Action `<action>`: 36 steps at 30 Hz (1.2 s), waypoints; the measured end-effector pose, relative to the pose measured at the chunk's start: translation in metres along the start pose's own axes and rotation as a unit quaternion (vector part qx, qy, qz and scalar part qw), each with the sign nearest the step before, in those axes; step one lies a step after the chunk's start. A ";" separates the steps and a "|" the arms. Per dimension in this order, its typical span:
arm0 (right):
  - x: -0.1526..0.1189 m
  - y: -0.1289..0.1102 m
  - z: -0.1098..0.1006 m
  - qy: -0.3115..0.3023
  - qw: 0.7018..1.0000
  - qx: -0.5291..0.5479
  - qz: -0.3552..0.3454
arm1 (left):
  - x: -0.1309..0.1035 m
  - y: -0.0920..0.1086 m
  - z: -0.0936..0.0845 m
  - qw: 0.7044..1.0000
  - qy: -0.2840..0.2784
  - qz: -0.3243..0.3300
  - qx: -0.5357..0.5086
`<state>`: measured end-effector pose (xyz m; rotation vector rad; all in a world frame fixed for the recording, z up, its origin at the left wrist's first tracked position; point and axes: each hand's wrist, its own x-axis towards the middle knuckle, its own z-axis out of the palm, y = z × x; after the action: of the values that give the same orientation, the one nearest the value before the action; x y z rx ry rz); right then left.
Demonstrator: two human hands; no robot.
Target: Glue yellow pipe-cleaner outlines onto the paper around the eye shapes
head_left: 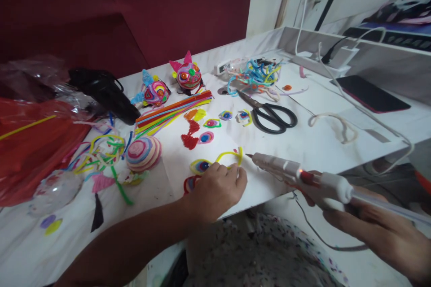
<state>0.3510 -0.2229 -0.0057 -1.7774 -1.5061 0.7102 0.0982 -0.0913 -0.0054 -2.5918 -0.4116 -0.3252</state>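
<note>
A yellow pipe-cleaner loop (pixel 231 156) lies on the white desk (pixel 316 143) just below the middle of the frame, bent into an arch whose lower end disappears under the fingertips of the left hand (pixel 218 188); that grip is narrow, pinching the yellow strand flat against the desk. Touching the loop on its left is a yellow-rimmed coiled eye piece (pixel 200 166), and a red-rimmed coil (pixel 189 184) peeks out by the wrist. To the right of the loop, the nozzle of a white glue gun (pixel 296 174) points at it, its tip close but apart from the strand; the right hand (pixel 367 224), at the lower right of the frame, is closed around the gun's body. Above the loop lie small coiled eye pieces (pixel 211 123) and red zigzag scraps (pixel 190 136), then black scissors (pixel 272 115) to the upper right. A striped ball (pixel 143 153) sits at centre left, a bundle of straight pipe cleaners (pixel 173 108) above it, and two pipe-cleaner creature heads (pixel 186 74) further back.
</note>
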 end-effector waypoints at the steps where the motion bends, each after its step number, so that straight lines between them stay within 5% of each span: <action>1: -0.003 0.003 0.003 0.001 0.999 0.020 0.034 | 0.001 -0.002 0.000 1.000 0.004 0.005 0.005; 6: -0.005 0.004 0.016 -0.019 0.981 0.130 0.146 | 0.004 -0.010 0.002 0.999 0.040 0.017 -0.004; 36: 0.006 -0.019 0.025 -0.012 0.982 0.149 0.119 | 0.006 -0.012 0.002 1.000 0.024 -0.003 -0.014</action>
<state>0.3214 -0.2115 -0.0057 -1.7343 -1.1411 1.0235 0.0996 -0.0788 -0.0006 -2.6050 -0.4000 -0.3972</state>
